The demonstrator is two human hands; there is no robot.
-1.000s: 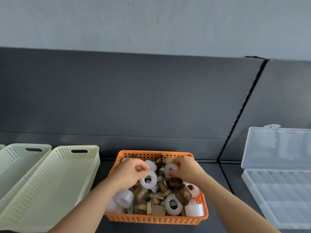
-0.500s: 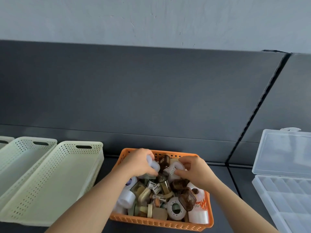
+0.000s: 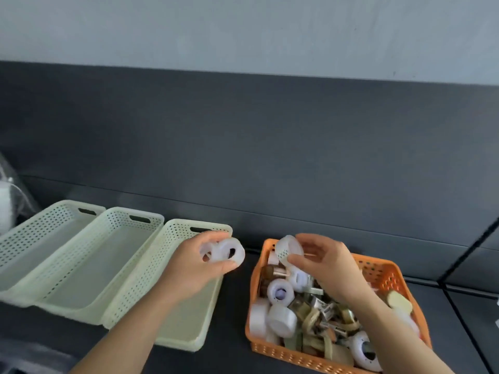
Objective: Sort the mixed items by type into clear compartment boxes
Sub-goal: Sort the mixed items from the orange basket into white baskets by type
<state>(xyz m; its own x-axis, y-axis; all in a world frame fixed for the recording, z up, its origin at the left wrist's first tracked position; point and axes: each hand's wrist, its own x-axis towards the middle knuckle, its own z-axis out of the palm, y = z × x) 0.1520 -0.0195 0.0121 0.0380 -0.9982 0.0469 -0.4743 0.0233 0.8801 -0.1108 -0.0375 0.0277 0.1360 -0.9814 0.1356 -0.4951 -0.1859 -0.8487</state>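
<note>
White rings sit curled inside our left grip, held over the cream tray at eight o'clock, likely to drop there. Our right grip pinches a white cap above the orange basket at four o'clock.

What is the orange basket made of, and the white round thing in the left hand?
The orange basket looks like moulded plastic: even colour, walls full of small holes. The white round piece in the left hand seems milky, slightly see-through plastic, smooth and softly shiny.
</note>
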